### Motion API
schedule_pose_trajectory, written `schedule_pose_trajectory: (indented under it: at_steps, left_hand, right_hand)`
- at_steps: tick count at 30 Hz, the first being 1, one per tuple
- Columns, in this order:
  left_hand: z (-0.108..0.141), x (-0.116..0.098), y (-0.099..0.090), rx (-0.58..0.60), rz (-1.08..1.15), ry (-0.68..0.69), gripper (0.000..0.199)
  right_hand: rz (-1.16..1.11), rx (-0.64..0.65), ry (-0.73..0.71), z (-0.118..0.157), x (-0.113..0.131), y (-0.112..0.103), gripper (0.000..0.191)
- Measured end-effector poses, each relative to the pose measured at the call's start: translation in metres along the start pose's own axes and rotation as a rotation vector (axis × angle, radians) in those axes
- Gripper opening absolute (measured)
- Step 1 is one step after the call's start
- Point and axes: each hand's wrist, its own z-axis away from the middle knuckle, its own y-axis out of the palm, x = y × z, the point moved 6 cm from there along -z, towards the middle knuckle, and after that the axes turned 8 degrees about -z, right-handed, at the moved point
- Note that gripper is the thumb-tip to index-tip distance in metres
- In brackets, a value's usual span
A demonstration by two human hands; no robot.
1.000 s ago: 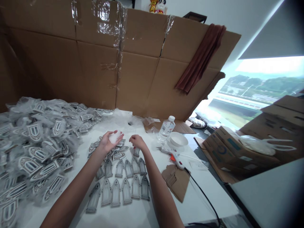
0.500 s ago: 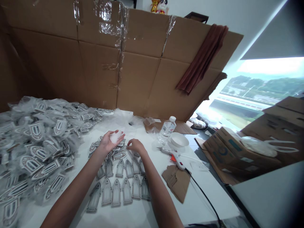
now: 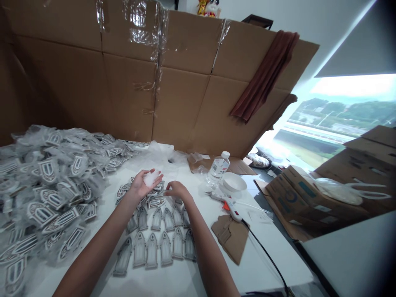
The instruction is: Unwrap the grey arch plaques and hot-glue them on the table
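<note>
My left hand (image 3: 144, 185) is turned palm up with a small stack of whitish, translucent pieces (image 3: 151, 178) held in it. To its right, my right hand (image 3: 177, 190) points down with thumb and fingers pinched close together; whatever is between them is too small to make out. Below both hands, arched window-shaped frames (image 3: 151, 249) lie face down in rows on the white table. Patterned arched pieces (image 3: 155, 202) are heaped under and around my left hand, which partly hides them.
Bagged arched pieces (image 3: 55, 194) form a large pile at left. On the right are a glue gun (image 3: 230, 206) with a black cord, a cardboard scrap (image 3: 230, 237), a water bottle (image 3: 219, 168) and a white bowl (image 3: 234, 182). A tall cardboard sheet (image 3: 182, 95) stands behind.
My right hand has shifted very slightly, and the view has moved a little. Both hands otherwise keep their places, and the frames lie as before.
</note>
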Motion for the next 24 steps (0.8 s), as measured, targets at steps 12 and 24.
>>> schedule_pose_trajectory:
  at_steps: [12,24]
  left_hand:
    - [0.003,0.000,0.003,0.000,-0.005,0.000,0.018]
    - [0.005,0.001,0.003,-0.014,-0.040,0.002,0.016]
  right_hand:
    - [-0.198,-0.053,-0.017,-0.002,-0.010,-0.015,0.030]
    - [-0.206,0.019,-0.110,-0.001,-0.019,-0.015,0.031]
